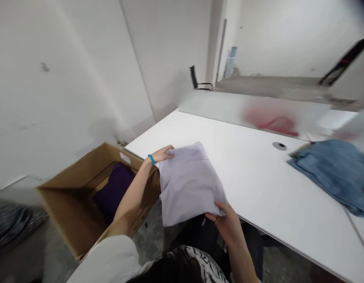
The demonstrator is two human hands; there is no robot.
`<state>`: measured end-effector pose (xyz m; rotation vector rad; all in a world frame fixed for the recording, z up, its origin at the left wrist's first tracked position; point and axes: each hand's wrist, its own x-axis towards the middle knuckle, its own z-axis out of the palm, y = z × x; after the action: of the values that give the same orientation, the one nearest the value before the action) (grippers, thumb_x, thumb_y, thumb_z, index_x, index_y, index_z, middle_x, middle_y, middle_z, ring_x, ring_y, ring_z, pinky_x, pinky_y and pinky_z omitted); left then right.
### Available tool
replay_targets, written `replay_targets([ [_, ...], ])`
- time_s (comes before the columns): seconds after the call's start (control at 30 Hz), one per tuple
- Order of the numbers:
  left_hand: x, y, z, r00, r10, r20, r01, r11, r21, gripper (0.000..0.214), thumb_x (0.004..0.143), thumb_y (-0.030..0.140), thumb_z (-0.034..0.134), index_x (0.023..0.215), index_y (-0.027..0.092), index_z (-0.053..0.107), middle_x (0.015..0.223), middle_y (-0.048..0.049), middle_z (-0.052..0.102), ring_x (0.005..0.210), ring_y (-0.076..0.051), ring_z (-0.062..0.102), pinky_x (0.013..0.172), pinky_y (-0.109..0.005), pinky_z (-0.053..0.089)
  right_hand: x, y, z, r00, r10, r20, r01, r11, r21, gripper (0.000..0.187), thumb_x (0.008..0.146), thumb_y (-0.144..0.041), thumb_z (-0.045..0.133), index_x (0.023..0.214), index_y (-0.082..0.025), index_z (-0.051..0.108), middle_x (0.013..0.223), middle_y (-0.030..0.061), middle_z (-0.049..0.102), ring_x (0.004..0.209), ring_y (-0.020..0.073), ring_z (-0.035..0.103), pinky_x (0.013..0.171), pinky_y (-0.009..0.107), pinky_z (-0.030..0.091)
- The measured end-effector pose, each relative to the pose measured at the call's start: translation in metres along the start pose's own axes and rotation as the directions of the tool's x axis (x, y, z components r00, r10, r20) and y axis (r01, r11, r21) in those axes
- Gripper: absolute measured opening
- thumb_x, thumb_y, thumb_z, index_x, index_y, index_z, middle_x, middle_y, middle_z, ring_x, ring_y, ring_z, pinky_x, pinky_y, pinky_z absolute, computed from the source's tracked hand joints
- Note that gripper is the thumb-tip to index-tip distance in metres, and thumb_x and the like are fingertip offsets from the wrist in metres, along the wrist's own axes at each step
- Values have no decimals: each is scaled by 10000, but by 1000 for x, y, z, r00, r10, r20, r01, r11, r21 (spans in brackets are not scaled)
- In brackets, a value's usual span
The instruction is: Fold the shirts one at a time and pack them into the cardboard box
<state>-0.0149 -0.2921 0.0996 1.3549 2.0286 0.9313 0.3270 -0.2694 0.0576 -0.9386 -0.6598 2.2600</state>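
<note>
The surface [246, 157] runs wide to the right, up to the blue denim [335, 171]. The folded light purple cloth [189, 177] is over the near edge, beside the open box [66, 177]. Left fingers [170, 156] pinch its far left corner; right fingers [211, 217] pinch the near right.

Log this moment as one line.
left hand: holds lilac cloth upper-left | right hand: holds it lower-right | lilac cloth: folded, over table edge | box: left, purple cloth inside | denim: table, right
</note>
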Motion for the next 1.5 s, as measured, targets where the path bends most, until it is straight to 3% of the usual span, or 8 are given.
replay_targets([
  [0.2, -78, -34, -70, 959, -91, -269, 66, 993, -99, 394, 656, 479, 605, 891, 203, 450, 771, 31, 504, 706, -144, 488, 654, -262, 407, 20, 11, 62, 968, 118, 220, -75, 978, -194, 402, 583, -242, 781, 949, -150, 643, 914, 34, 645, 743, 182, 619, 552, 329, 605],
  [0.4, -178, -84, -140, 809, -211, -549, 173, 977, -121, 414, 648, 484, 648, 875, 186, 472, 789, 15, 506, 708, -137, 475, 633, -243, 395, 52, 56, 149, 792, 364, 490, -111, 875, -471, 402, 658, -254, 668, 1051, -196, 607, 1013, 43, 648, 752, 166, 607, 606, 314, 580],
  [0.73, -277, -166, -181, 586, -327, -742, 434, 899, -54, 366, 649, 485, 577, 847, 201, 460, 778, 22, 517, 740, -151, 501, 710, -273, 428, 98, 167, 227, 588, 474, 655, 392, 541, -744, 576, 765, -193, 397, 1335, -230, 469, 1107, 32, 645, 865, 189, 618, 670, 304, 546],
  [0.8, -279, -183, -181, 559, -374, -741, 502, 863, -57, 370, 652, 486, 567, 868, 200, 475, 823, 6, 561, 787, -167, 536, 750, -290, 446, 107, 184, 232, 558, 507, 657, 496, 431, -754, 566, 805, -189, 351, 1365, -217, 434, 1099, 49, 653, 823, 181, 634, 640, 289, 540],
  [1.0, -276, -217, -171, 474, -505, -722, 658, 748, -91, 512, 649, 426, 602, 1078, 160, 516, 1168, -143, 596, 1118, -289, 538, 917, -376, 428, 118, 208, 224, 596, 492, 634, 802, -323, -503, 477, 875, -208, 442, 1316, -27, 469, 1022, 239, 663, 952, 312, 636, 818, 405, 474],
  [1.23, -309, -181, -128, 508, -528, -681, 716, 698, -7, 474, 728, 447, 507, 1100, 159, 566, 1191, -148, 619, 1127, -323, 556, 980, -437, 395, 114, 205, 208, 528, 457, 716, 848, -238, -473, 320, 926, -181, 391, 1156, -148, 613, 1083, 133, 670, 1039, 212, 603, 925, 316, 414],
  [1.4, -285, -111, -58, 532, -419, -736, 580, 813, -44, 455, 772, 518, 480, 1088, 212, 599, 1150, -100, 650, 1084, -296, 590, 921, -413, 456, 104, 194, 196, 463, 252, 850, 870, 54, -490, 261, 901, -160, 451, 1073, -163, 648, 1066, 81, 681, 1020, 184, 594, 930, 301, 414],
  [1.5, -234, -71, -15, 702, -381, -602, 262, 924, -279, 399, 779, 516, 506, 995, 199, 616, 1076, -90, 679, 1031, -247, 620, 889, -353, 494, 95, 172, 185, 507, 131, 852, 832, 182, -524, 195, 877, -163, 493, 980, -176, 658, 968, 56, 700, 896, 164, 626, 821, 263, 451],
])
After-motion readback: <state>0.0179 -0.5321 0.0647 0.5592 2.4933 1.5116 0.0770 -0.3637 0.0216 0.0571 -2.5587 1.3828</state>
